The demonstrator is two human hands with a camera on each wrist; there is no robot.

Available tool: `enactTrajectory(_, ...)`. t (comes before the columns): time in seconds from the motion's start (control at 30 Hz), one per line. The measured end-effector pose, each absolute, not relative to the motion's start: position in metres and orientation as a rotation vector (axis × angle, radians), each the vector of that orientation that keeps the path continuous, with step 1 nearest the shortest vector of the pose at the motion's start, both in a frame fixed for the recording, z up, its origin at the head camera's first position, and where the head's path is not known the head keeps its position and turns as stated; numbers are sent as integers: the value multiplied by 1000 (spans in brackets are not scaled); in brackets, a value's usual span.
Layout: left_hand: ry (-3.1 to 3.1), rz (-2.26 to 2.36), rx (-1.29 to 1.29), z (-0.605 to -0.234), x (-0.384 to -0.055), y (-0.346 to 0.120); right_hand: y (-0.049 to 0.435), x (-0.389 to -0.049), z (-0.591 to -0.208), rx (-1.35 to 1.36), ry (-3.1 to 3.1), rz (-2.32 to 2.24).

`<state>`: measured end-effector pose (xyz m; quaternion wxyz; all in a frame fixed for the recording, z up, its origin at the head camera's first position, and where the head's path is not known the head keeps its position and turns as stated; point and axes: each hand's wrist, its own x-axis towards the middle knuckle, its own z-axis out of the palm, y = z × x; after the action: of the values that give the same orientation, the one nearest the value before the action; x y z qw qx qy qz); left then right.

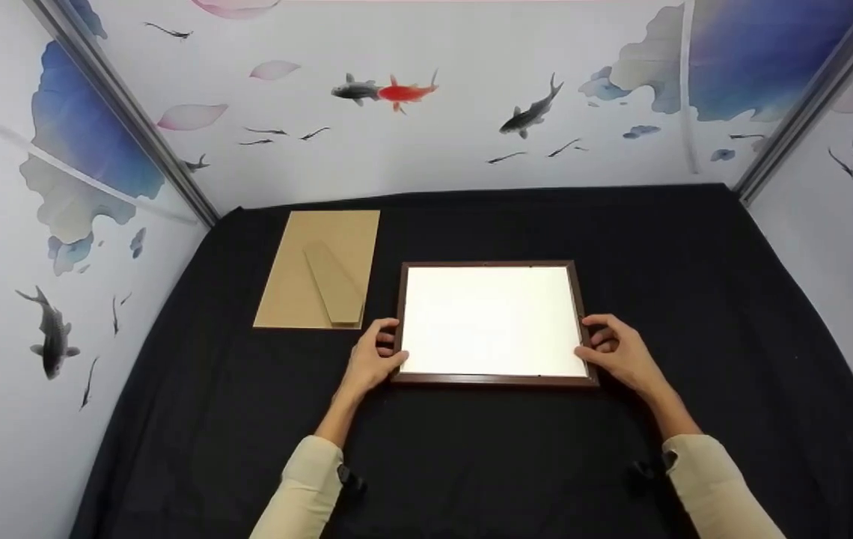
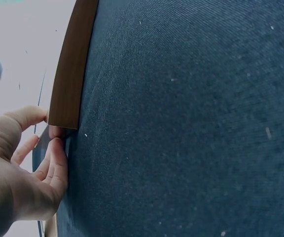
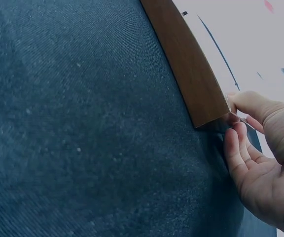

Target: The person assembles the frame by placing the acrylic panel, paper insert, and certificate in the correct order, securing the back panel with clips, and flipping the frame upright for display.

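Gripping a brown frame (image 1: 494,380), white panel (image 1: 492,322) inside: left hand (image 1: 373,359) and right hand (image 1: 622,353).

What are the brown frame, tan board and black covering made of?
Brown frame: likely wood or wood-look moulding, satin; soft sheen along its near edge.
Tan board: probably fibreboard or cardboard, smooth; uniform tan, thin and flat.
Black covering: woven cloth, matte; fine ribbed texture in the wrist views.

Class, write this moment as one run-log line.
left hand: grips frame, left edge | right hand: grips frame, right edge | panel: white, inside frame | board: on cloth, left of frame
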<state>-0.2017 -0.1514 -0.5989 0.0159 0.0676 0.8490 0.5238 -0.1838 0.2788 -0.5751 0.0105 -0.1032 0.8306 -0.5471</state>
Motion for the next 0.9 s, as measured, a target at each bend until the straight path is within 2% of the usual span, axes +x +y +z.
enactTrajectory(0.3,2421,1815,205,-593,-204,-169,284,-186,-581,-356,2590,-1730)
enactTrajectory(0.43,2381,1906,145,-579,-202,-186,288,-192,-595,-357,2615,-1708)
enactTrajectory(0.6,2442,1959,19,-569,-201,-209,292,-196,-609,-318,2682,-1605)
enactTrajectory(0.9,2381,2060,-283,-561,-209,-233,296,-197,-607,-339,2649,-1590)
